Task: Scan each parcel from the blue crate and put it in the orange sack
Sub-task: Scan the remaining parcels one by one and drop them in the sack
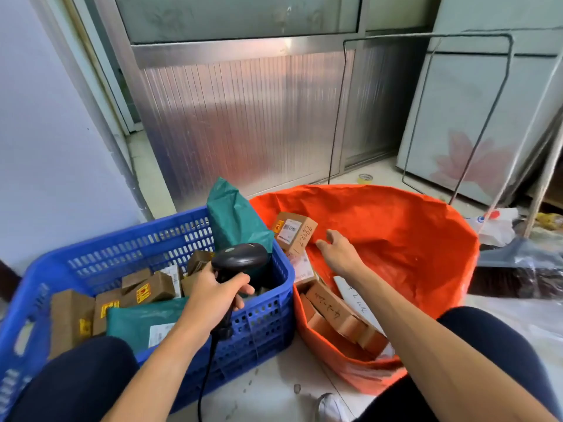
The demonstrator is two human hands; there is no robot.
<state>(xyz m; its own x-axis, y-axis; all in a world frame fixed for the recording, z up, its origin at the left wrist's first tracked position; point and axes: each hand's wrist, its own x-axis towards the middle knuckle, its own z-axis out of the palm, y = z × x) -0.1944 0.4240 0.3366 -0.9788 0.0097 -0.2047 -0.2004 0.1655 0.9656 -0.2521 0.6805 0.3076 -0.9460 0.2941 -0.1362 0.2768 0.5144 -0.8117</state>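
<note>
The blue crate (268, 318) stands at the lower left and holds several brown cardboard parcels (149, 289) and green poly mailers (236, 220). My left hand (213, 295) grips a black corded barcode scanner (239, 258) over the crate's right side. The orange sack (396, 233) gapes open to the right, with several brown boxes (332, 312) lying at its near side. A small labelled brown box (294, 233) is in the air inside the sack's left part. My right hand (338, 252) reaches into the sack just right of that box, fingers spread and apart from it.
A metal sliding door panel (243, 117) rises behind crate and sack. A broom (524, 269) and a plastic bag (496, 223) lie on the floor to the right. A tape roll (365, 178) sits behind the sack. My knees frame the bottom.
</note>
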